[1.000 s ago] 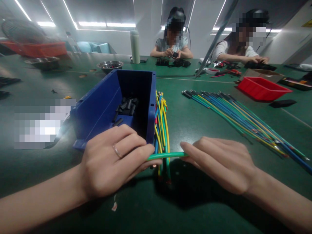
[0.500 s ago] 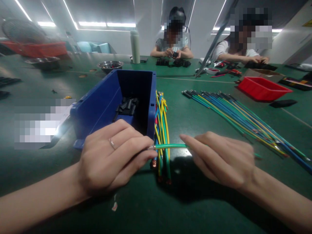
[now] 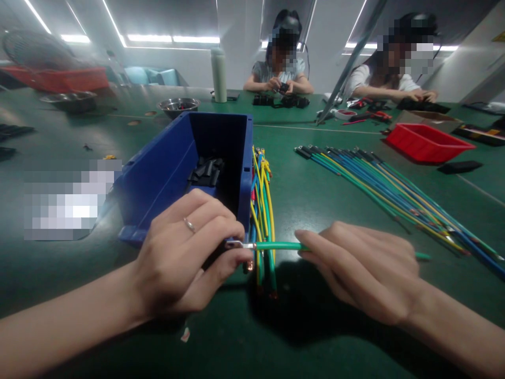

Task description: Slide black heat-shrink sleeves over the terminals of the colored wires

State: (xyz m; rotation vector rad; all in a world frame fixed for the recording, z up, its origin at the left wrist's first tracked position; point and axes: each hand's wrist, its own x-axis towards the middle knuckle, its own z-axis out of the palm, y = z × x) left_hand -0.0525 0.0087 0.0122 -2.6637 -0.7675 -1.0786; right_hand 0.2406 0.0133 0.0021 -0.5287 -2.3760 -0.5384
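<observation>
A green cable (image 3: 281, 246) with a metal ring lug (image 3: 239, 245) on its left end spans the gap between my hands. My right hand (image 3: 363, 268) is closed round the cable, and its far end sticks out past the wrist side. My left hand (image 3: 193, 250) is closed with thumb and forefinger at the lug's tip. Something dark shows inside those fingers, but I cannot make it out. Below and behind the lug lies a bundle of yellow, green and blue cables (image 3: 265, 205), beside a blue bin (image 3: 158, 173) that holds black sleeves (image 3: 207, 171).
Cables with black-sleeved ends (image 3: 379, 184) lie fanned out on the right. A red tray (image 3: 428, 145) sits beyond them. Across the green table, two people work with their hands near a bottle (image 3: 219, 76) and a steel bowl (image 3: 179, 105).
My left fingers have shifted slightly left, baring more of the lug. The cable and my right hand have dropped a little.
</observation>
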